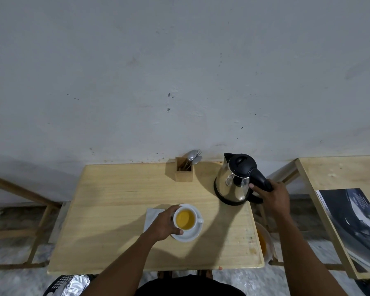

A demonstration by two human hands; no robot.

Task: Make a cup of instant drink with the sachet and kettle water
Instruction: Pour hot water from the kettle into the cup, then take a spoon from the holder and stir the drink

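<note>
Cup (185, 220): on saucer (188, 235), mid desk (115, 210), already holds yellow drink; our left hand (166, 225) fingers wrap it. Kettle (236, 180): upright at back right; right hand (272, 196) fingers closed round handle. Stirring prob. left; sachet not seen.

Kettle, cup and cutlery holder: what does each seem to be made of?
Kettle: polished metal body, likely stainless steel, going by its mirror reflections; lid and handle look like matte black plastic. Cup: glossy white, probably ceramic, matching its saucer. Cutlery holder: pale unfinished-looking wood, though grain is hard to confirm.
</note>
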